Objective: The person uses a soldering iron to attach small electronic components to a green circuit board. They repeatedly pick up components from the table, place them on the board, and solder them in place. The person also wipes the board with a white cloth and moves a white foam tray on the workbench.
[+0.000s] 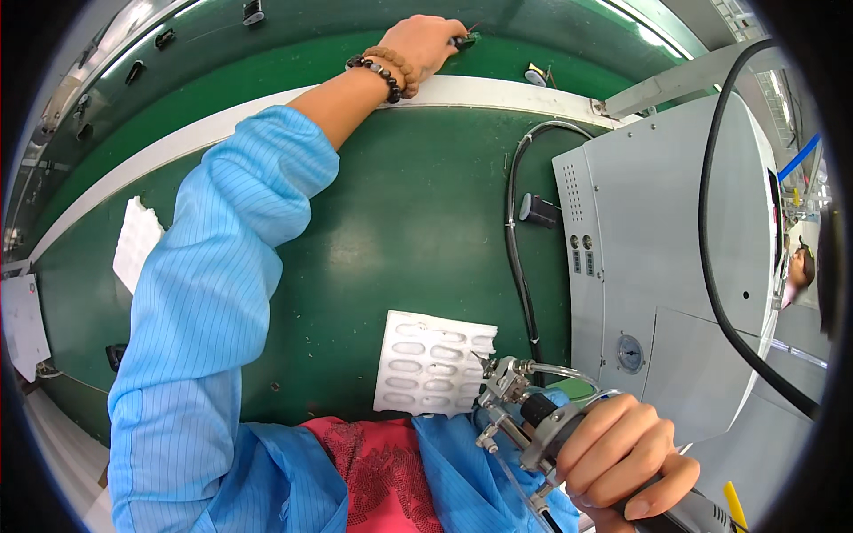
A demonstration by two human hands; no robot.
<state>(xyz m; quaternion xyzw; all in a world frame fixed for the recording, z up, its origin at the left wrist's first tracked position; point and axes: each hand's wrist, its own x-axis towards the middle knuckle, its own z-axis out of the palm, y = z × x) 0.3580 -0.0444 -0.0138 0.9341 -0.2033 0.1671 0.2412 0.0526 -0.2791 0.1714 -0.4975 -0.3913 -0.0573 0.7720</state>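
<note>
My left arm, in a blue striped sleeve, stretches to the far side. There my left hand point(422, 44), with two beaded bracelets at the wrist, closes its fingertips on a small dark part point(460, 42) with a bit of green at its end, over the green strip behind the white rail. At the lower right, my right hand point(622, 457) wraps round the grip of a hand-held power tool point(553, 435) with a metal nozzle head and clear hoses. Its thin tip points left, at the edge of a white tray point(425, 366) with oval pockets.
On the right stands a large grey machine cabinet point(657, 258) with a gauge. Black hoses point(513, 226) run beside and across it. A small dark cylindrical part point(538, 210) lies next to it. Another white tray point(138, 240) is on the left, and a white rail point(498, 96) crosses behind.
</note>
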